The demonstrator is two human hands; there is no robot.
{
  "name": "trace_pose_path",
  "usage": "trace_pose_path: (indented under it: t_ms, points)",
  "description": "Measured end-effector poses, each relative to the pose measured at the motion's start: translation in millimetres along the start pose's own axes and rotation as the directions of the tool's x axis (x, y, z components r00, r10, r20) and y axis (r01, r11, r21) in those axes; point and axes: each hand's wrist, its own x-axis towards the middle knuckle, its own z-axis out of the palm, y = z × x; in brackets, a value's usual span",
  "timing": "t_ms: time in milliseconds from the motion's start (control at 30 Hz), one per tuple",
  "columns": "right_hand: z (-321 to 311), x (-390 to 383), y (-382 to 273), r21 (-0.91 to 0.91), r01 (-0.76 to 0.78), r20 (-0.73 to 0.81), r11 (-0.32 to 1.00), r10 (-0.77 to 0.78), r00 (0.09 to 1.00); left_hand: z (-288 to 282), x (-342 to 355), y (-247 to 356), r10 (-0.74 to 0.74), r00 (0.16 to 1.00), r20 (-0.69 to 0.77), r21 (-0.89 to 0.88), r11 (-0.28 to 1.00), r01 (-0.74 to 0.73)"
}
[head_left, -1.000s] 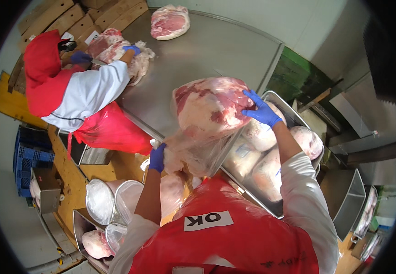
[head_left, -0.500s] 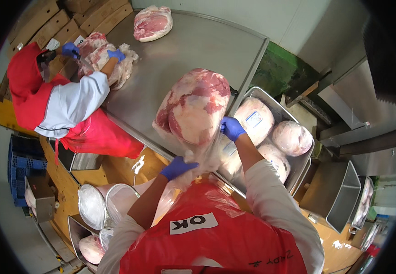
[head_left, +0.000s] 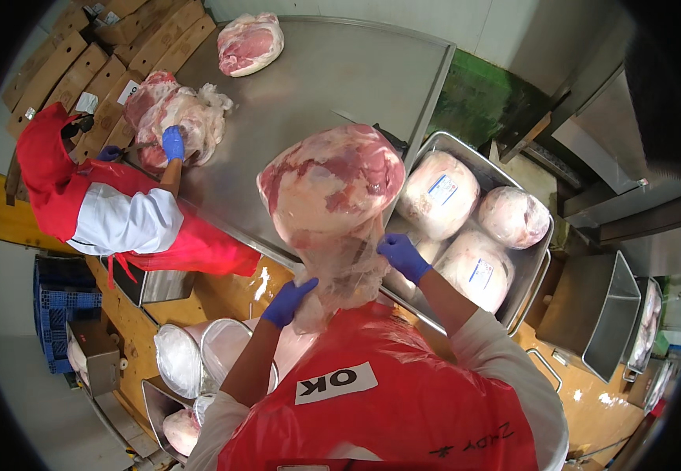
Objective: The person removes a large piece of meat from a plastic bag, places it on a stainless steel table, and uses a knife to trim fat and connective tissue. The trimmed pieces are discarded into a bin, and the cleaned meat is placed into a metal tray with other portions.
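Your left hand (head_left: 288, 301) and right hand (head_left: 403, 257), both in blue gloves, are closed on the loose clear plastic wrap (head_left: 340, 271) hanging under a big raw meat cut (head_left: 331, 182), which you hold up over the near edge of the steel table (head_left: 333, 74), just left of the metal tray (head_left: 535, 271) of wrapped meat pieces (head_left: 439, 194). Across the table, a co-worker's gloved hand (head_left: 172, 144) rests on another cut (head_left: 174, 118), and a third piece (head_left: 250, 42) lies at the far end.
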Motion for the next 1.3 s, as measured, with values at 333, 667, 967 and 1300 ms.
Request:
trace_pose_path:
  t_ms: [333, 667, 967, 1300]
  points:
    - [40.4, -28.4, 6.4, -0.416, 0.171, 0.304, 0.893, -0.041, 0.952, 70.1, 100.7, -8.4, -0.055, 0.997, 0.058, -0.446, 0.892, 0.075]
    - [47.5, -21.7, 3.1, -0.274, 0.051, 0.144, 0.960, -0.012, 0.990, 42.4, 141.6, -40.9, -0.010, 0.996, 0.092, -0.330, 0.943, 0.040]
    - [60.7, 12.7, 37.4, -0.224, 0.020, -0.338, 0.974, -0.096, 0.936, 49.0, 127.6, -42.0, -0.003, 0.999, 0.047, -0.217, 0.976, 0.013]
    - [24.9, -21.7, 1.6, -0.539, -0.211, -0.518, 0.816, -0.123, 0.847, 39.5, 78.2, 2.0, 0.016, 1.000, -0.008, -0.070, 0.997, -0.017]
